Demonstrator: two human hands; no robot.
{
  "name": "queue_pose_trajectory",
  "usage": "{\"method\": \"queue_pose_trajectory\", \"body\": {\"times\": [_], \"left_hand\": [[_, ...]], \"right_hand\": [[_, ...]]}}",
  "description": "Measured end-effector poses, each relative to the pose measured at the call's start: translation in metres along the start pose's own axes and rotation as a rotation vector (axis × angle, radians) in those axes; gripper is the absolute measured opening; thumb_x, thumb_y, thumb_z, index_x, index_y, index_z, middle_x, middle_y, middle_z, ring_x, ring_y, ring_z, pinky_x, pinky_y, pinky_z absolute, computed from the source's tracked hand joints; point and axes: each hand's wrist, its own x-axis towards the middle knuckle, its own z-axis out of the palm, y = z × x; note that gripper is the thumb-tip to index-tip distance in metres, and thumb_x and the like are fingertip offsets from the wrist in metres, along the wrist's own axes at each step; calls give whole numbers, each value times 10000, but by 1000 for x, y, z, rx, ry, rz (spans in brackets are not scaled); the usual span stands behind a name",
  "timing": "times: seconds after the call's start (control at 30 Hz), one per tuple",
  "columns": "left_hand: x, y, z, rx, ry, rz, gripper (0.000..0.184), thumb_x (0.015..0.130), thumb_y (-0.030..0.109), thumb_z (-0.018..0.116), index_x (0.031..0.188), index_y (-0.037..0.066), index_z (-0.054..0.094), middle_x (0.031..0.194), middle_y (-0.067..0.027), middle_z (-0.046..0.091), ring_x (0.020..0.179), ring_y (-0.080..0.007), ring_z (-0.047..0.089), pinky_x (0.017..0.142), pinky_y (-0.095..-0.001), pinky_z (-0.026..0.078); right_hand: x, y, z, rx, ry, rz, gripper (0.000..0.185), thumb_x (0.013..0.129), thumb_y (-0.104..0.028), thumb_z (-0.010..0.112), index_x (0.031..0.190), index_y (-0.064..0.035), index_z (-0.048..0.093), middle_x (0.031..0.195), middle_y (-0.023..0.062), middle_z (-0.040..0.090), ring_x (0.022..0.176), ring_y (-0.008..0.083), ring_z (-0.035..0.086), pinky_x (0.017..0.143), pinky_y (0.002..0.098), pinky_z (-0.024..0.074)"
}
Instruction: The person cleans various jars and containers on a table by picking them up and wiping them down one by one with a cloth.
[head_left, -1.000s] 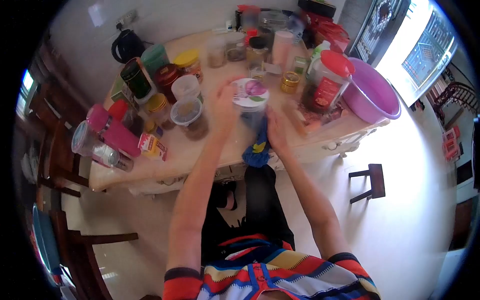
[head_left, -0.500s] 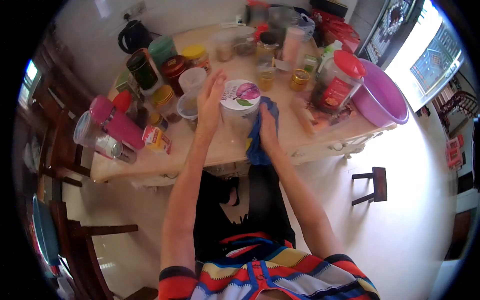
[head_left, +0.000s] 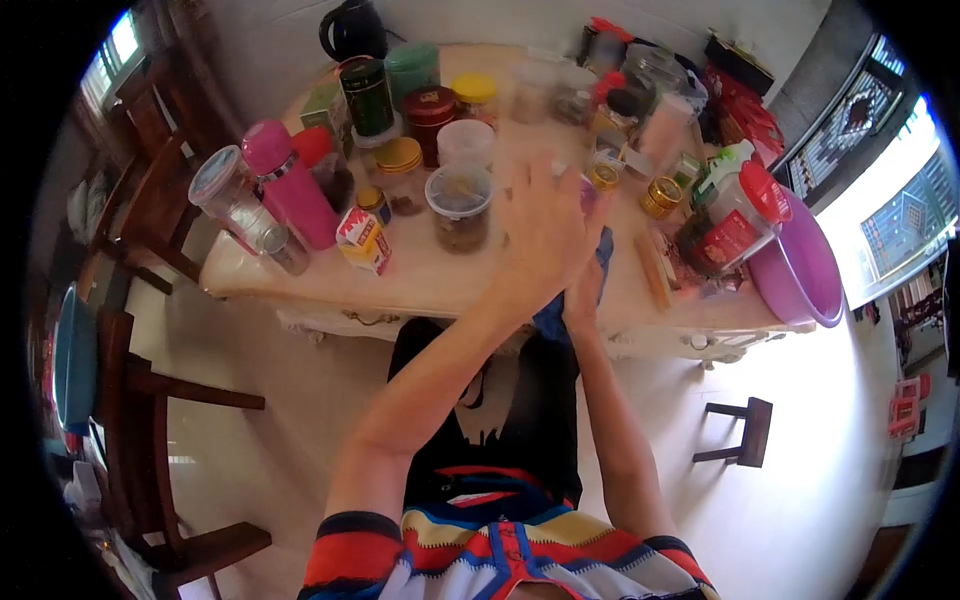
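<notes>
My left hand (head_left: 545, 225) reaches across in front of the jar with the plum-printed lid (head_left: 587, 192), fingers stretched out and slightly blurred. It hides most of that jar, and I cannot tell whether the palm presses on it. Close beside it, my right hand (head_left: 584, 292) holds a blue cloth (head_left: 552, 320) at the jar's right side, its fingers partly hidden. Left of my hands stands a clear lidded tub (head_left: 460, 215) with dark contents. A small red, white and yellow carton (head_left: 364, 242) is further left.
On the table (head_left: 400, 295), a pink flask (head_left: 290, 185) and clear jars stand left; tins and tubs line the back. At right are gold-lidded jars (head_left: 661, 197), a red-lidded jar (head_left: 725, 230) and a purple basin (head_left: 805, 265). A stool (head_left: 752, 432) stands on the floor.
My left hand has swung from the jar's left side across its front toward my right hand, covering the lid. The view has shifted, so table items appear further right.
</notes>
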Motion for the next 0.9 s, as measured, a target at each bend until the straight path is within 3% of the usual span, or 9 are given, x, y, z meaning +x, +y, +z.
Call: {"method": "queue_pose_trajectory", "body": {"times": [0.1, 0.17, 0.27, 0.4, 0.47, 0.6, 0.7, 0.83, 0.9], "left_hand": [[-3, -10, 5, -102, 54, 62, 248, 769, 227, 643, 939, 46, 653, 1031, -157, 588, 926, -345, 545, 775, -420, 456], [-3, -24, 5, -213, 63, 106, 227, 753, 182, 637, 928, 38, 655, 1027, -164, 596, 924, -346, 555, 784, -416, 460], [1, -33, -2, -405, 54, 192, 199, 728, 104, 615, 906, 24, 657, 1022, -173, 609, 919, -349, 572, 796, -408, 469], [2, -41, 7, -465, 123, 231, 185, 718, 63, 587, 883, 8, 652, 1011, -176, 618, 900, -352, 589, 785, -403, 481], [2, -40, 15, -508, 133, 257, 182, 716, 56, 582, 877, 6, 650, 994, -173, 625, 888, -353, 592, 781, -403, 482], [0, -36, 18, -520, 143, 245, 180, 702, 19, 562, 862, 5, 644, 949, -165, 641, 864, -353, 599, 766, -398, 487], [0, -35, 17, -498, 140, 224, 183, 694, 6, 550, 854, 7, 641, 946, -161, 645, 868, -348, 600, 758, -390, 489], [2, -35, 19, -478, 156, 243, 191, 689, -5, 546, 854, 7, 642, 950, -159, 644, 866, -342, 601, 754, -382, 491], [1, -35, 20, -465, 179, 250, 187, 691, -9, 543, 850, 6, 640, 945, -157, 644, 856, -340, 600, 750, -384, 490]], "right_hand": [[9, -9, -2, -7, 18, 27, 466, 1000, -319, 326, 1278, 29, 464, 1237, 102, 547, 1158, 198, 490, 982, 297, 362], [26, -15, 0, 350, 29, -51, 482, 1000, -374, 354, 1185, 26, 550, 1102, 66, 586, 991, 136, 517, 908, 272, 393], [40, -81, -1, 328, -127, 22, 496, 994, -400, 354, 1185, 14, 549, 1088, 45, 592, 956, 123, 538, 874, 265, 418], [69, -71, -1, 303, -150, 58, 503, 986, -429, 360, 1182, -8, 554, 1074, 31, 600, 930, 116, 555, 849, 261, 438], [70, -52, -3, 516, -238, 160, 509, 984, -439, 360, 1173, -11, 561, 1107, 37, 587, 980, 120, 545, 887, 268, 424], [51, 12, -13, 380, -137, 333, 533, 987, -434, 351, 1165, 27, 552, 1143, 46, 569, 1028, 140, 528, 933, 282, 401], [39, 34, -17, 30, -146, 148, 569, 997, -408, 329, 1213, 95, 485, 1228, 103, 537, 1101, 189, 494, 983, 310, 355], [21, 7, -16, -42, -194, 117, 551, 1000, -385, 326, 1223, 96, 478, 1243, 129, 525, 1122, 199, 469, 985, 311, 338], [7, -1, -2, 148, 70, 63, 515, 1003, -361, 325, 1186, 78, 520, 1191, 122, 551, 1089, 195, 477, 965, 308, 346]]}}
